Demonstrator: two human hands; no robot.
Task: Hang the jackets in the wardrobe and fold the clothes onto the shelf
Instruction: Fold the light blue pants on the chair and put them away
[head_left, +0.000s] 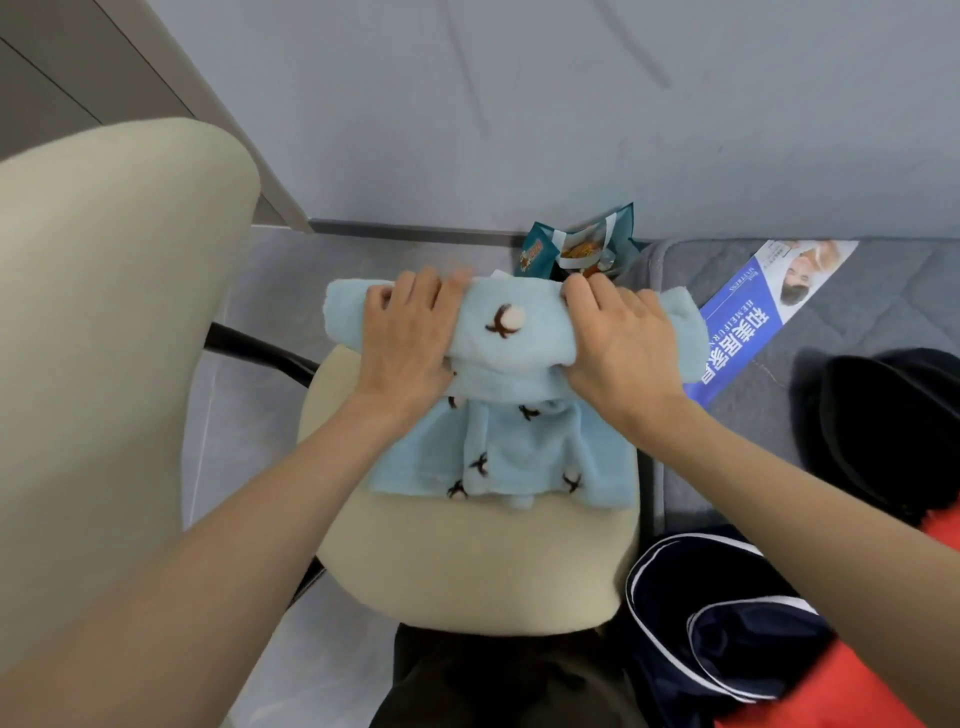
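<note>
One left hand (402, 340), one right hand (621, 353) — gripping one blue garment (519, 452), one chair (467, 566)

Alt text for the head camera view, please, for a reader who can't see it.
The left hand and right hand grip the folded-over upper part of a light blue fleece top lying on a cream chair seat. Dark navy clothes lie to the right.

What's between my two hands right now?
Head view: the folded-over top of the light blue fleece garment, showing one brown-and-white flower motif, spans between left hand and right hand.
</note>
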